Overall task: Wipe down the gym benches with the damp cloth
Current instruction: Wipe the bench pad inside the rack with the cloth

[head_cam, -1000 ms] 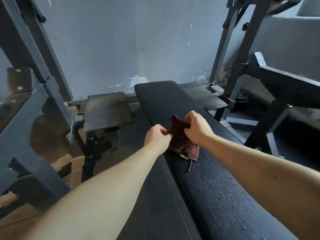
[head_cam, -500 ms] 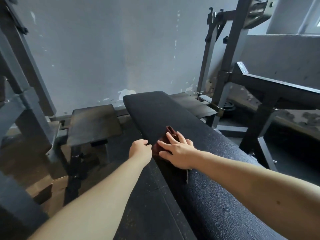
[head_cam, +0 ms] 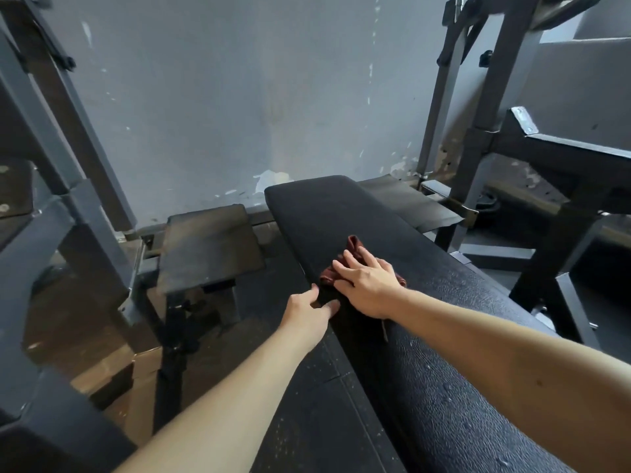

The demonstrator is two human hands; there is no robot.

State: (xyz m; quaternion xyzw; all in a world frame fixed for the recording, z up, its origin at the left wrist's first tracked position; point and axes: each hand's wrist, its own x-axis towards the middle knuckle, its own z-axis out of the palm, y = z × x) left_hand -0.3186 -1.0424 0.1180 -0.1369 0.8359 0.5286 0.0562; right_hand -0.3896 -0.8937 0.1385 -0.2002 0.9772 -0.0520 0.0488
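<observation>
No text, label, brand, number or sign can be read on the bench [head_cam: 341,213], the cloth [head_cam: 354,245], the metal frames [head_cam: 478,138] or the far wall [head_cam: 239,97].

Right hand [head_cam: 370,285] flattened onto cloth [head_cam: 355,246]; left hand [head_cam: 309,314] let go, fingers [head_cam: 310,292] opened.

- The cloth [head_cam: 355,249] is a plain dark reddish brown
- The surface [head_cam: 444,363] is black: matt and even at its far end, with a fine pebbled grain that catches pale glints toward the near right
- The wall [head_cam: 239,114] at the far side is blue-grey, flecked with small white chips, with a larger off-white flaked patch low down
- The small pad [head_cam: 208,247] on the left is dark grey under a dusty brown haze
- The frame posts [head_cam: 478,131] on the right are dark grey
- The floor mat [head_cam: 307,411] is black with pale speckles, and the floor [head_cam: 112,353] farther left shows tan and brown patches
</observation>
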